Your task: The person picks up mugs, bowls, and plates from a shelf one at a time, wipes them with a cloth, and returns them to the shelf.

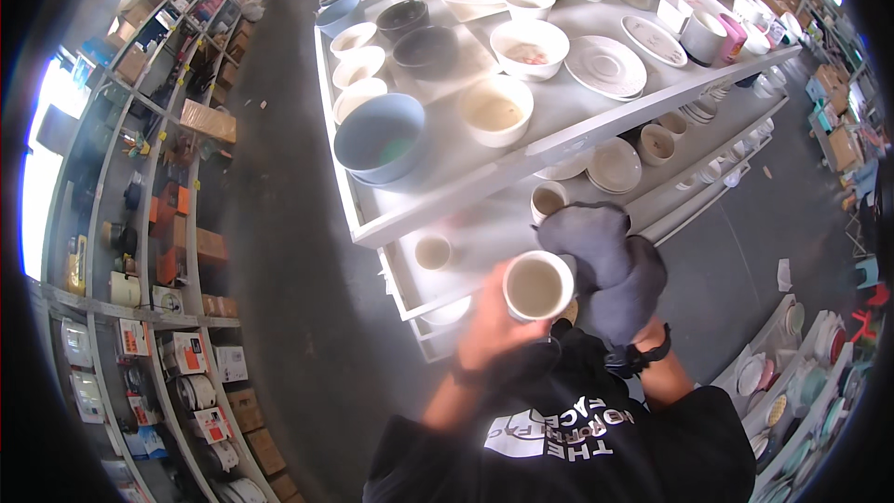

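Observation:
My left hand (494,331) is closed around a white cup (537,287), held upright with its open mouth facing up. The inside of the cup shows as a pale beige hollow. Dark grey fabric (619,284) covers my right hand just right of the cup; its folds hide the fingers, and I cannot tell whether it is worn or gripped. Beyond that hand, another cup (548,200) stands on the cart's lower shelf. One more cup (433,252) is on the same shelf to the left.
A white tiered cart (559,138) stands in front of me. Its top carries a blue bowl (379,138), white bowls (529,48), plates (605,66) and several cups. Storage shelves (168,251) with boxes line the left; more dishes (754,373) sit on a rack at lower right.

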Available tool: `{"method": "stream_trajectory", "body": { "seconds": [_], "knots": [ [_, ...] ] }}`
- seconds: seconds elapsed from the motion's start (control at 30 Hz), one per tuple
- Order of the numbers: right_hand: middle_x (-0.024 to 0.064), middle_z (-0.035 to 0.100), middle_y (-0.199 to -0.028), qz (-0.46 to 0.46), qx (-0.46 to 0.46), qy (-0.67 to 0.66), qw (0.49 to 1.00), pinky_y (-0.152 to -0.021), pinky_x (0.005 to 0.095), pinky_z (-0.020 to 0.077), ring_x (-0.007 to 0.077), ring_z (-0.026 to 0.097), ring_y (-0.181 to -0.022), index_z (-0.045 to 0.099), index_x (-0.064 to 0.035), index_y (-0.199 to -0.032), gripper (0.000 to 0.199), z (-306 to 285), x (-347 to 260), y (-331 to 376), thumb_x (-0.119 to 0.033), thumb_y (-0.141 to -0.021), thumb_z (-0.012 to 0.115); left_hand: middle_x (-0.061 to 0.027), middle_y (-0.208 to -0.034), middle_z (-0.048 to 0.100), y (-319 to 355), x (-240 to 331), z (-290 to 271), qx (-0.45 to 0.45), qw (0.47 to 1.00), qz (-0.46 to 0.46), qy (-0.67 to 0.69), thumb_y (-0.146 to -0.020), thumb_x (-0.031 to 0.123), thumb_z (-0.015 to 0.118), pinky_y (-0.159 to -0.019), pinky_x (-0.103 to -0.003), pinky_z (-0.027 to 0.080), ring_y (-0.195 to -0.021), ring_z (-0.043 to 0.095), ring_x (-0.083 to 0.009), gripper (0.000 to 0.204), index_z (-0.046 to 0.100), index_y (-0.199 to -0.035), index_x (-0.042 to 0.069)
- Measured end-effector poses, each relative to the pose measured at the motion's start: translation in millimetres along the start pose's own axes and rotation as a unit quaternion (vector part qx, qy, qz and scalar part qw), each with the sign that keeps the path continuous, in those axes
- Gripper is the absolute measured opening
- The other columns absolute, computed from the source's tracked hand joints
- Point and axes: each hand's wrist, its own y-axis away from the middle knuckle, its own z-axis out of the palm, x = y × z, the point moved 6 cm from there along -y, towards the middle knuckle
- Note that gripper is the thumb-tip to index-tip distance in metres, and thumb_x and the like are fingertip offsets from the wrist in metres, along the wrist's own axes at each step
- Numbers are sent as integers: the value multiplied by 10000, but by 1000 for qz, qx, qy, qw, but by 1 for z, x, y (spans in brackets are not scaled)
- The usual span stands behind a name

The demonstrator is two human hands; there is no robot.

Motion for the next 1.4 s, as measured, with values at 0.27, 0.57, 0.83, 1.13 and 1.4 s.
{"method": "stream_trajectory", "body": {
  "seconds": [0.27, 0.57, 0.83, 1.13, 1.4],
  "knots": [
    [65, 520, -1256, 78, -173, -362, 913, -1103, 452, 169, 265, 409, -1219, 515, -83, -1242, 618, 57, 65, 104, -313, -703, 714, -144, -1182, 532, -7, 65, 18, -133, 978, -1, 158, -600, 246, 780, -937, -375, 398, -1088, 529, -249, 750, 464, -1229, -12],
    [40, 575, -1034, 178, -110, -260, 943, -909, 383, 341, 239, 510, -976, 569, -89, -1053, 317, 55, 43, 80, -263, -796, 637, -148, -1154, 525, 10, 53, 11, -44, 982, 23, 181, -598, 293, 792, -904, -381, 402, -1040, 526, -261, 749, 476, -1201, -19],
    [45, 572, -1048, 161, -53, -258, 951, -913, 377, 344, 238, 509, -986, 559, -82, -1070, 327, 62, 32, 72, -252, -801, 630, -152, -1129, 520, 28, 40, 3, 67, 985, 84, 133, -596, 334, 802, -875, -386, 406, -998, 523, -271, 752, 486, -1176, -25],
    [51, 568, -1063, 165, -48, -266, 948, -918, 371, 349, 236, 509, -998, 546, -73, -1088, 337, 60, 35, 74, -241, -806, 623, -157, -1101, 514, 39, 32, -6, 100, 983, 147, 41, -594, 380, 814, -843, -393, 410, -950, 519, -282, 759, 497, -1148, -32],
    [56, 565, -1078, 163, -36, -272, 948, -922, 366, 352, 234, 508, -1008, 535, -65, -1104, 347, 62, 34, 71, -231, -810, 616, -171, -1170, 502, 31, 40, 4, 147, 967, 76, 195, -665, 525, 753, -936, -396, 383, -1078, 505, -275, 914, 379, -1259, -60]
  ]
}}
